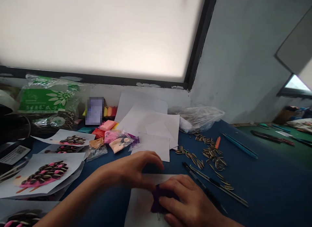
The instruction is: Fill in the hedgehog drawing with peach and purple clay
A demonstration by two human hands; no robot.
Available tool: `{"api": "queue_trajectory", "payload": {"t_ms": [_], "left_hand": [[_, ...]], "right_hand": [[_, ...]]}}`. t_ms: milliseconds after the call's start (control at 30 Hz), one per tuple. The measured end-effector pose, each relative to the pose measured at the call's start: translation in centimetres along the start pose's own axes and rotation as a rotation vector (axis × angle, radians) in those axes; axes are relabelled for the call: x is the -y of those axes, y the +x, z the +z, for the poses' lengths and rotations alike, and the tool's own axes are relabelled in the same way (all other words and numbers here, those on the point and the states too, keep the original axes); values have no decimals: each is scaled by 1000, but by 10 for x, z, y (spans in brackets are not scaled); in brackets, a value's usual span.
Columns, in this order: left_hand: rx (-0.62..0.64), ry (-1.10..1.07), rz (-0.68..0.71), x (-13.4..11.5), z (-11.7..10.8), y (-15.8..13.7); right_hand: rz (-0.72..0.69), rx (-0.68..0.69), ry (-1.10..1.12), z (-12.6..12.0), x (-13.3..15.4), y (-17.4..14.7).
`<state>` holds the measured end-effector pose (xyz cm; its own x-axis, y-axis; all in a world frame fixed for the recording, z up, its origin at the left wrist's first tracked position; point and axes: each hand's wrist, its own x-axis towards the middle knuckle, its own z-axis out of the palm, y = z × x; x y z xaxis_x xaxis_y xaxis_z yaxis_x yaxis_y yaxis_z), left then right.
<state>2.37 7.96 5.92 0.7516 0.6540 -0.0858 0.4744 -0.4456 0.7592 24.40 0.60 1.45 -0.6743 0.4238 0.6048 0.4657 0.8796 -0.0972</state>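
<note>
A flat piece of purple modelling clay (156, 206) lies on a white sheet of paper (140, 204) at the table's front. Below the clay, a short drawn line mark shows on the sheet. My right hand (186, 201) bends over the clay, its fingertips pressing on it and covering its right part. To the upper left, my left hand (136, 168) arches over the paper, fingers apart and curved. Its thumb tip reaches the clay's upper edge; whether it touches is blurred. Nothing shows in the left hand.
Sunflower seeds (214, 153), an orange clay stick (217, 142), pens (204, 186) and a blue tool (240, 145) lie right. Bagged clay (119, 140) and paper sheets (156, 123) are behind. Seed-hedgehog pictures (46, 171) lie left, near a green-printed seed bag (48, 100).
</note>
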Motion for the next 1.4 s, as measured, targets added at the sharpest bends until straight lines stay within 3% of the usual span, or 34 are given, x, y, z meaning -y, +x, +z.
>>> {"api": "queue_trajectory", "payload": {"t_ms": [133,233,800,1400], "left_hand": [[110,74,-58,-10,4,-13],[140,177,-25,-13,13,-18],[194,158,-63,-2,19,-19],[178,155,-54,-1,20,-17]], "right_hand": [[17,35,3,-3,-2,0],[21,51,9,-5,-2,-1],[-25,-57,-84,6,2,-2],[74,58,-58,-1,3,0]]}}
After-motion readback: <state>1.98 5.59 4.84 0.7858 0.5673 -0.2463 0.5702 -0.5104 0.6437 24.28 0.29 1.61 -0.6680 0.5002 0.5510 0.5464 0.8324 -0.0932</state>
